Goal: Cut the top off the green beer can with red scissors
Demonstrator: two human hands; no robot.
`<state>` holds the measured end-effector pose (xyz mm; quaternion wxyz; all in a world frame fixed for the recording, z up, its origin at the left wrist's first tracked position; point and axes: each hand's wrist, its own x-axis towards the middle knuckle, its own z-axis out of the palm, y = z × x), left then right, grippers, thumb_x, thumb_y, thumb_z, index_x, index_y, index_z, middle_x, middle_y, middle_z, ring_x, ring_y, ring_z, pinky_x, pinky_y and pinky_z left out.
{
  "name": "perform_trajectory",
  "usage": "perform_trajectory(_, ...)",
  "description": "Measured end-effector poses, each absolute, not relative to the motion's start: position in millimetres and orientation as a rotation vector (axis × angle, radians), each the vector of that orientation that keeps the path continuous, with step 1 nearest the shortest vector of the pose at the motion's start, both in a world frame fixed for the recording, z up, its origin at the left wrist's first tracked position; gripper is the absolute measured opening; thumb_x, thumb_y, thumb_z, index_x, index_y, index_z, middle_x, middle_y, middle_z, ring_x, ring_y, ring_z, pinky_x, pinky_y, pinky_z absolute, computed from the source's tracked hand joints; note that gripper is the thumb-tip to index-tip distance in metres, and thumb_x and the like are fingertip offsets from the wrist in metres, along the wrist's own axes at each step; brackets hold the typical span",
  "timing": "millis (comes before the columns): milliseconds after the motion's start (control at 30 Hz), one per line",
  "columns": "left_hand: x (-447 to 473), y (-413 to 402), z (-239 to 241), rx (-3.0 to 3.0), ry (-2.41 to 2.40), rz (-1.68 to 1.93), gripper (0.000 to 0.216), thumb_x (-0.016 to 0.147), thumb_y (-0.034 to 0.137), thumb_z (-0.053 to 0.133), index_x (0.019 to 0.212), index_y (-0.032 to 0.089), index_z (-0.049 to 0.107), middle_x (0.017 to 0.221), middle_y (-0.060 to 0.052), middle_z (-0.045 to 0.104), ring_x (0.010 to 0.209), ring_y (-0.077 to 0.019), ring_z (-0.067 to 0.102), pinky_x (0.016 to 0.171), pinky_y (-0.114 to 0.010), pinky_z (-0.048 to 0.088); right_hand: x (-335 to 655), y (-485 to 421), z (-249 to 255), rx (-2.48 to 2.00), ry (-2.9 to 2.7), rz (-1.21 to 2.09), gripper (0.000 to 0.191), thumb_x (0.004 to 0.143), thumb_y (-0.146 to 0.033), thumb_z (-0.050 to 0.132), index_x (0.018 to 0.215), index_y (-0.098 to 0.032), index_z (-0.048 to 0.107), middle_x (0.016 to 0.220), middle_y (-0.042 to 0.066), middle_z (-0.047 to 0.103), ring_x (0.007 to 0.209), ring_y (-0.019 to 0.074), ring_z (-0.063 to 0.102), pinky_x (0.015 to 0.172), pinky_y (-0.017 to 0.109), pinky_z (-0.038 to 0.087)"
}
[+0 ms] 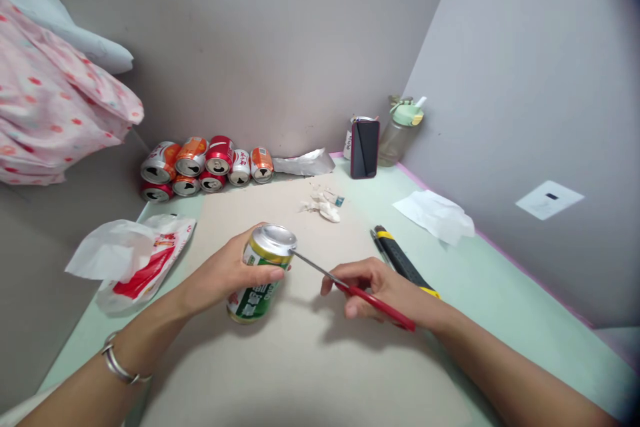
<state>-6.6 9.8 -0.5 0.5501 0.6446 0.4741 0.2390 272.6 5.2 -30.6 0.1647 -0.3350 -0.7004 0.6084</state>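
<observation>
My left hand (235, 260) is wrapped round a green and white drink can (257, 287), tilted a little above the beige board, silver end up. Thumb and fingers press on its sides. In my right hand (375, 293) is a pair of red-handled scissors (373, 300), seen nearly edge-on. Their thin metal tip meets the can near its upper rim; whether it pierces the wall I cannot tell. Just beyond my right hand lies a black and yellow utility knife (407, 263), with a slim pen-like item beside it.
Several empty cans (220, 157) stack against the back wall, beside a cut metal sheet (305, 163). A phone (365, 150) and a bottle (400, 133) stand at the back right. Crumpled scraps (323, 203), a white tissue (435, 213) and a plastic packet (155, 267) lie around the board (300, 373).
</observation>
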Motion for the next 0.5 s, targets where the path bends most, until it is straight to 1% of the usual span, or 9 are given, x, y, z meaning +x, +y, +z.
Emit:
perform_trajectory(67,-3.3,9.3,2.2,1.56,1.196,0.612,0.049,0.076,0.049,0.074,0.11,0.021,0.054,0.102,-0.005,0.066,0.094,-0.0247,0.062,0.077,-0.031,0.048,270.2,4.0,-31.1,-1.035,-2.091,1.523,0.049,0.082,-0.061,0.07,0.103,-0.016,0.07,0.064,-0.006,0.039,0.06,0.0106,0.035,0.055,0.021,0.031)
perform_trajectory(133,0.0,9.0,4.6,1.608,1.301,0.658,0.048,0.076,0.045,0.075,0.11,0.021,0.053,0.104,-0.004,0.065,0.098,-0.0249,0.061,0.085,-0.034,0.048,268.0,3.0,-32.5,-1.132,-2.21,1.213,0.044,0.085,-0.058,0.069,0.101,-0.018,0.07,0.066,-0.005,0.044,0.062,0.0118,0.038,0.058,0.021,0.034)
perform_trajectory(200,1.4,9.1,5.7,1.647,1.367,0.663,0.047,0.076,0.043,0.076,0.11,0.022,0.052,0.104,-0.004,0.064,0.099,-0.0251,0.061,0.087,-0.035,0.048,267.3,2.5,-34.6,-1.178,-2.309,0.93,0.041,0.085,-0.059,0.068,0.099,-0.02,0.07,0.066,-0.005,0.046,0.06,0.0122,0.038,0.058,0.022,0.034)
perform_trajectory(267,0.3,9.3,5.3,1.662,1.346,0.643,0.046,0.076,0.042,0.076,0.11,0.022,0.052,0.103,-0.003,0.063,0.098,-0.0247,0.06,0.086,-0.035,0.048,268.0,2.2,-36.3,-1.165,-2.371,0.74,0.044,0.084,-0.062,0.067,0.098,-0.021,0.069,0.065,-0.005,0.047,0.058,0.0123,0.038,0.057,0.022,0.034)
perform_trajectory(333,-2.8,9.6,4.5,1.638,1.277,0.62,0.045,0.076,0.042,0.076,0.11,0.022,0.052,0.1,-0.002,0.063,0.095,-0.0237,0.06,0.083,-0.034,0.048,269.0,1.8,-36.1,-1.12,-2.399,0.651,0.047,0.084,-0.066,0.066,0.1,-0.022,0.068,0.066,-0.005,0.048,0.057,0.0123,0.038,0.057,0.022,0.035)
perform_trajectory(500,-8.4,9.8,6.7,1.603,1.157,0.54,0.04,0.075,0.042,0.076,0.103,0.022,0.055,0.093,0.001,0.058,0.087,-0.0197,0.056,0.074,-0.028,0.045,269.3,0.2,-32.8,-1.048,-2.442,0.668,0.048,0.088,-0.068,0.058,0.096,-0.021,0.066,0.066,-0.004,0.05,0.057,0.0121,0.039,0.056,0.02,0.034)
